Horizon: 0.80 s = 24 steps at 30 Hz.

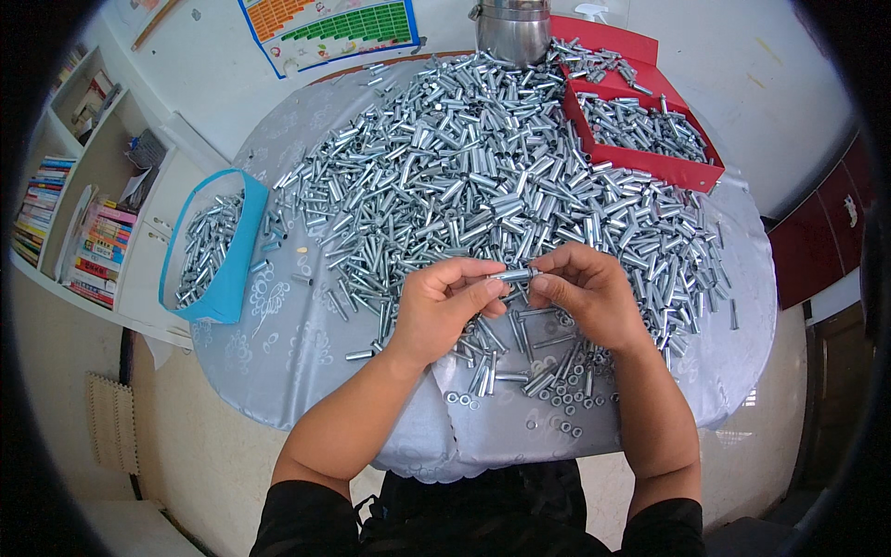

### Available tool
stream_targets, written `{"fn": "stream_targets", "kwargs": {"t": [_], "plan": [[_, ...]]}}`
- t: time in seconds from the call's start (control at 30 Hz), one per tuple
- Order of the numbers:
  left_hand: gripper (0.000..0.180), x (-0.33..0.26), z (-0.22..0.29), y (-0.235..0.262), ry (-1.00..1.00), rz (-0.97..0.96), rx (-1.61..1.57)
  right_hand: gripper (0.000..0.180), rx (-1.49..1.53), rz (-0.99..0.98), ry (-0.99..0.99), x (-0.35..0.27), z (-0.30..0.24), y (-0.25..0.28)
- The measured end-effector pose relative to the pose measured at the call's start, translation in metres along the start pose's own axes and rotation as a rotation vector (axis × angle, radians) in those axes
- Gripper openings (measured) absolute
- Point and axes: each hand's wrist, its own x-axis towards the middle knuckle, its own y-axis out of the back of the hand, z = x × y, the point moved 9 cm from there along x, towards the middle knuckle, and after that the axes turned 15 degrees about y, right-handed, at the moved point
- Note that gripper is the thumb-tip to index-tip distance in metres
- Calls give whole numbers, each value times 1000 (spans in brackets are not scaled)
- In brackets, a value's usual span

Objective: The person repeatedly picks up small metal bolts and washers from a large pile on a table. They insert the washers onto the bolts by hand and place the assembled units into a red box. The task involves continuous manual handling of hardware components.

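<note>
My left hand (438, 308) and my right hand (588, 291) meet over the near part of a large heap of shiny metal sleeves and bolts (464, 158). Between their fingertips lies a silvery sleeve anchor bolt (513, 275), held level. The left thumb and fingers pinch its left end. At its right end, the right thumb and fingers are closed around it; whether a nut sits there is too small to tell. Below the hands, loose bolts and sleeves (483, 371) lie near the table's front edge, with several small hex nuts (568, 401) scattered beside them.
A blue box (249, 246) of metal pieces stands at the table's left. At the back right is a red box (650, 165), also filled, beside a steel pot (513, 35). A grey patterned cloth (278, 371) covers the round table. Bookshelves (88, 176) stand at left.
</note>
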Motion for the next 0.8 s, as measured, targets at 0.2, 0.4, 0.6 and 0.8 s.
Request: {"fn": "stream_targets", "kwargs": {"t": [0.2,0.4,0.6,0.8], "plan": [[21,0,1,-2,-13,-11,28,18,67,31,-25,0,0,-3],[30,-4,9,4,-102,86,71,16,-43,-11,-139,-3,0,4],[33,-13,27,26,-275,320,31,29,-18,36,-197,2,-9,25],[30,-17,30,36,-325,414,-9,56,386,661,159,7,-29,66]]}}
